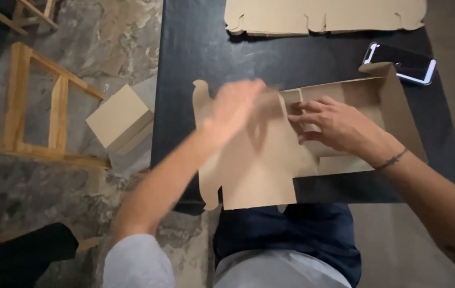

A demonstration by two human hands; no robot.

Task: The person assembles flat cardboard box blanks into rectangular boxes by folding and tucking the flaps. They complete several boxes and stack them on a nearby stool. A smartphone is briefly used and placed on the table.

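A brown cardboard box blank point(259, 170) lies half folded on a black table point(195, 53). Its right part stands up as walls, its left flap lies flat. My left hand point(233, 106) is blurred with motion over the flat flap near its top, fingers spread, holding nothing that I can see. My right hand point(334, 122) presses down inside the folded part, fingertips on an inner cardboard tab near the fold.
A stack of flat cardboard blanks point(323, 16) lies at the table's far edge. A phone point(403, 63) rests at the right behind the box wall. On the stone floor at left stand a folded small box point(121, 117) and a wooden frame point(30, 106).
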